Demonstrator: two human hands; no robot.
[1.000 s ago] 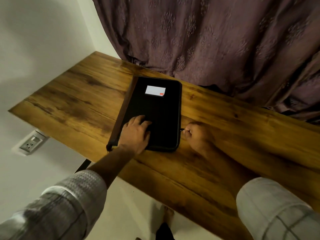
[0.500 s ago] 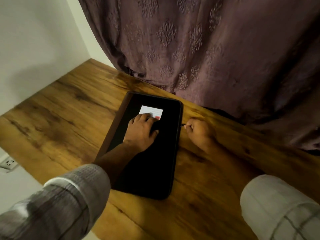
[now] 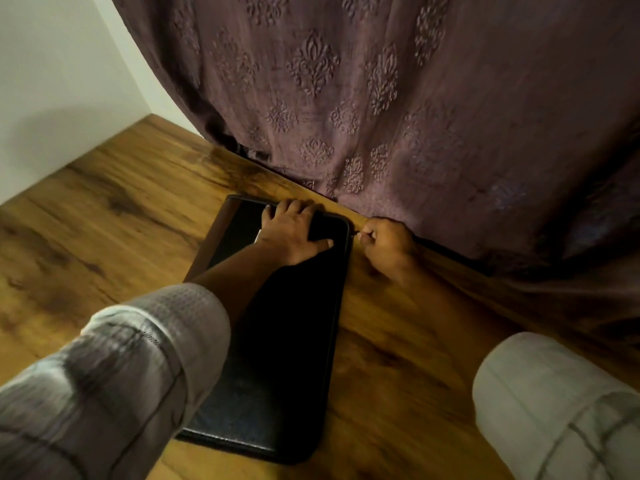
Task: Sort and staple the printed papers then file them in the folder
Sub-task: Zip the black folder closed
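Note:
A black zippered folder [image 3: 277, 358] lies closed on the wooden table [image 3: 104, 237], its long side running away from me. My left hand [image 3: 292, 233] rests flat on the folder's far end, fingers spread over the far edge, covering most of a white label. My right hand [image 3: 384, 244] sits just off the folder's far right corner, fingers curled and pinching the small dark zipper pull [image 3: 355, 233]. No papers or stapler are visible.
A purple patterned curtain [image 3: 381, 98] hangs along the table's far edge, right behind both hands. A white wall [image 3: 52, 81] meets the table at the far left. Bare wood lies left and right of the folder.
My right hand has travelled along the folder's right side from the near corner to the far corner with the zipper pull. My left hand slid up the cover to the far end.

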